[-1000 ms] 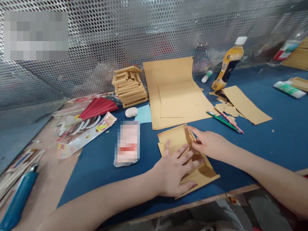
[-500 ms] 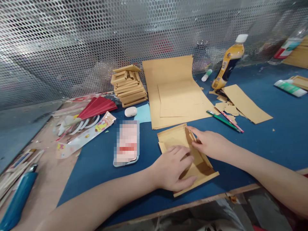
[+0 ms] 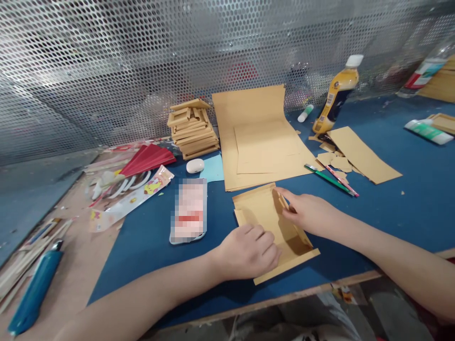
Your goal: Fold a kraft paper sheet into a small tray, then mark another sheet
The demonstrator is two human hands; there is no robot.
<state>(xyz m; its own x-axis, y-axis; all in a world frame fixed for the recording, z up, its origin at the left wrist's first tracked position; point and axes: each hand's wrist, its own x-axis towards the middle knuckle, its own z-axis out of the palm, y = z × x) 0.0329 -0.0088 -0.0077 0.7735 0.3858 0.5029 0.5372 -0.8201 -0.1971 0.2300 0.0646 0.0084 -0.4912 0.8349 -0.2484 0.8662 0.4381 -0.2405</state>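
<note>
At lower centre, the left hand (image 3: 248,252) curls inward; the right hand (image 3: 308,212) pinches a tan, rectangular, raised-edged paper tray (image 3: 263,211).

Left hand (image 3: 247,253), right hand (image 3: 304,210) and both forearms (image 3: 167,289) seen bare; dark red cloth (image 3: 441,326) glimpsed far right, grey cloth (image 3: 273,327) below.

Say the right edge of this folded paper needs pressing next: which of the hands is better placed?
Probably the right hand: its thumb and index finger are at that edge of the folded paper. The left hand is curled over the paper's near-left part, farther from it.
</note>
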